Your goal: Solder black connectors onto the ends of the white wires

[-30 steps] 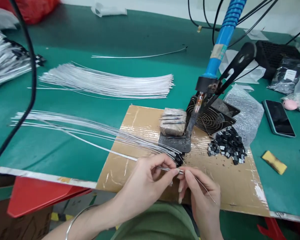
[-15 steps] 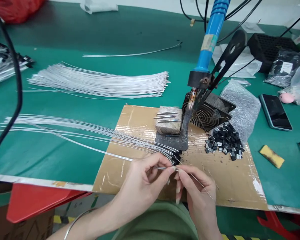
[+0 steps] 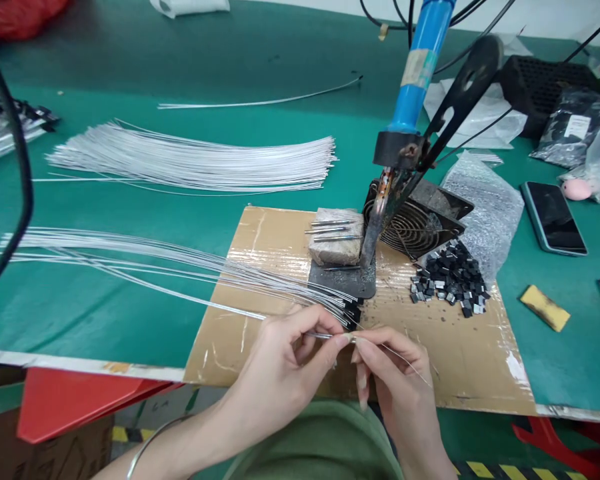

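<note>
My left hand [image 3: 285, 367] is closed, its thumb and fingers pinching a white wire [image 3: 240, 311] that trails left over the cardboard. Close against it, my right hand [image 3: 400, 387] is closed too, thumb and forefinger pinched at the wire's end; the fingertips hide what sits there. One thin strand [image 3: 405, 361] crosses the right fingers. Just behind both hands lies a bundle of white wires [image 3: 260, 273] with black connectors [image 3: 353, 312] on their right ends. A blue-handled soldering iron [image 3: 420, 80] is clamped in a stand, tip down, beyond the hands.
The cardboard sheet [image 3: 220, 340] carries a grey block [image 3: 333, 252] with metal rods, a small fan [image 3: 410, 230] and a heap of black connectors [image 3: 450, 279]. Farther back is a large wire bundle [image 3: 195, 159]. A phone [image 3: 555, 219] and yellow sponge [image 3: 545, 307] lie right.
Both hands keep their pinch at nearly the same spot. The right hand's lower fingers and wrist have shifted slightly right. The whole view has tilted a little.
</note>
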